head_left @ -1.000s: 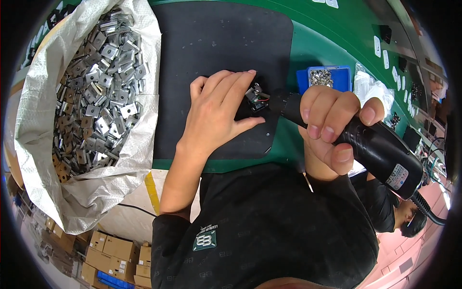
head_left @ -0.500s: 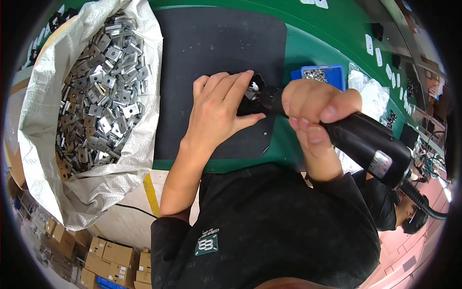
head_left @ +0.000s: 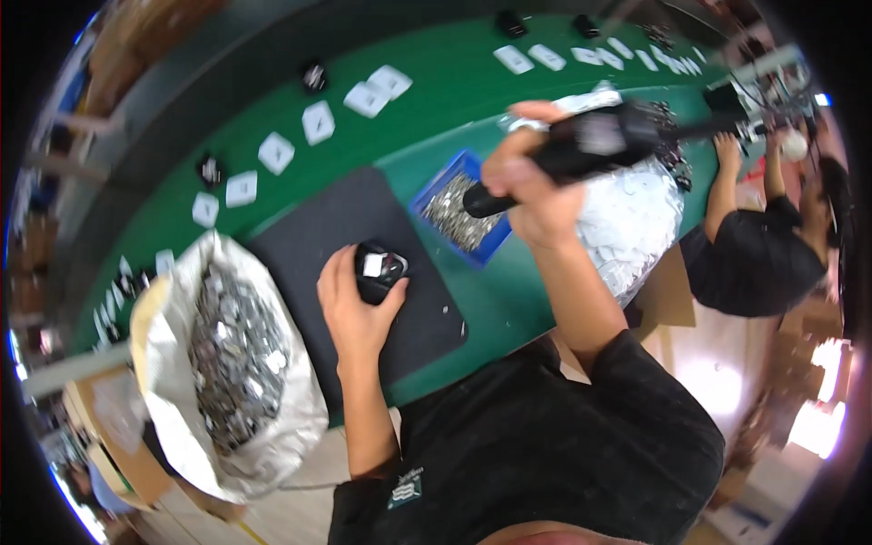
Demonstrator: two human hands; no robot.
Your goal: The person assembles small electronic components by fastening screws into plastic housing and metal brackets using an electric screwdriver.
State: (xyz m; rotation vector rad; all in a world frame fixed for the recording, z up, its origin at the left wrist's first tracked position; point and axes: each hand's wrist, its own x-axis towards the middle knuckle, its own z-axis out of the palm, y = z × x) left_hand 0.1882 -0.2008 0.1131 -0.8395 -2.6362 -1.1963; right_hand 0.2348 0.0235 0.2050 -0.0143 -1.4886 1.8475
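My left hand point(head_left: 352, 307) curls round a small black part point(head_left: 374, 289) with a white and silver inside, resting on the dark mat point(head_left: 422, 313). In my right hand point(head_left: 543, 202) is a black power screwdriver point(head_left: 590, 145), blurred by motion. Its nose end hangs over a blue tray point(head_left: 493, 245) filled with small metal screws point(head_left: 451, 218). The tool's tip cannot be made out against the screws. A couple of tiny loose pieces lie near the mat's right edge.
At the left stands a white woven sack point(head_left: 173, 381) full of square metal plates point(head_left: 238, 354). White pieces point(head_left: 318, 123) and black parts lie along the green surface behind. To the right are a clear bag of white items point(head_left: 631, 227), a cardboard box point(head_left: 670, 283) and another person point(head_left: 763, 245).
My right hand has lifted the screwdriver off the black part and carried it over the screw tray. My left hand stays on the part. The whole view has turned and shifted.
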